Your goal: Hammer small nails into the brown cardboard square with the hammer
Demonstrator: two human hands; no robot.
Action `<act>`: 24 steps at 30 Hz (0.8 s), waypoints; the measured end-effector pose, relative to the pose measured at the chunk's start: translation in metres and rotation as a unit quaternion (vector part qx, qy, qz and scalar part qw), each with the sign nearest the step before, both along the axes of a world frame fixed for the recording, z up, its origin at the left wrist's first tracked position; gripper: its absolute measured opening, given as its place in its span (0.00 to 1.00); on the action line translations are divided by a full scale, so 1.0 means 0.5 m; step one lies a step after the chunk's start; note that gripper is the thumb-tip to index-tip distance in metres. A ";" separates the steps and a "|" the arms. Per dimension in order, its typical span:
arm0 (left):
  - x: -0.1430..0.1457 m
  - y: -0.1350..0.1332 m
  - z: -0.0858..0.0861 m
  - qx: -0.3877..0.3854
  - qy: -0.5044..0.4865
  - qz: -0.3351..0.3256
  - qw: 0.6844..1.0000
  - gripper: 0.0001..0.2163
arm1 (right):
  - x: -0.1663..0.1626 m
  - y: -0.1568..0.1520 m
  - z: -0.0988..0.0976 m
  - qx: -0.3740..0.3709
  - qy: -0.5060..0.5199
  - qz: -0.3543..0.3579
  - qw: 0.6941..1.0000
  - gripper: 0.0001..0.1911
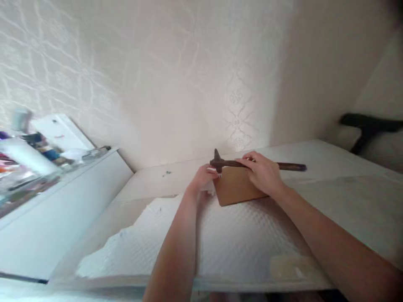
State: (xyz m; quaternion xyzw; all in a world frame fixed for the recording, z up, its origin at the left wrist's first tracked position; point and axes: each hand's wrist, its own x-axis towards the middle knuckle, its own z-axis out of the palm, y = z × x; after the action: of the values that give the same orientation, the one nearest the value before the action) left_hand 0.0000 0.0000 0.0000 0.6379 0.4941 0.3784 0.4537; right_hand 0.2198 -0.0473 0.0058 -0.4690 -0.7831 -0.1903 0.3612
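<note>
Head view: right hand (pixel 262 172) grips hammer (pixel 231 163); left fingers (pixel 210 171) beside its head.

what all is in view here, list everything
hammer: one, dark brown, level over the board's far edge
board: one, brown, on the sheet
sheet: one, white, textured, covering the near table
table: one, white, against the wall
shelf unit: one, white, left
clutter: several, mixed colours, blurred, on the shelf unit
black object: one, right edge, unclear
wall: pale, patterned, behind
left hand: at the hammer's head
right hand: closed over the hammer's handle
</note>
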 end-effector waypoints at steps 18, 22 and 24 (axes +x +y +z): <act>0.004 0.000 -0.002 -0.048 -0.025 0.032 0.998 0.13 | 0.012 0.001 0.002 0.004 0.018 -0.034 0.999 0.19; 0.005 0.000 -0.001 -0.045 -0.038 0.029 0.998 0.12 | 0.014 -0.002 0.004 -0.003 0.017 -0.024 1.000 0.20; 0.005 0.000 0.000 -0.042 -0.040 0.021 0.998 0.12 | 0.013 -0.004 0.004 -0.009 0.007 -0.020 1.000 0.20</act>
State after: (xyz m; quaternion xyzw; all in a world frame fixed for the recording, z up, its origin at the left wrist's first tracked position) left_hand 0.0027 -0.0001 -0.0001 0.5921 0.5044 0.3919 0.4914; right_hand 0.2265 -0.0491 0.0080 -0.4890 -0.7727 -0.1871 0.3590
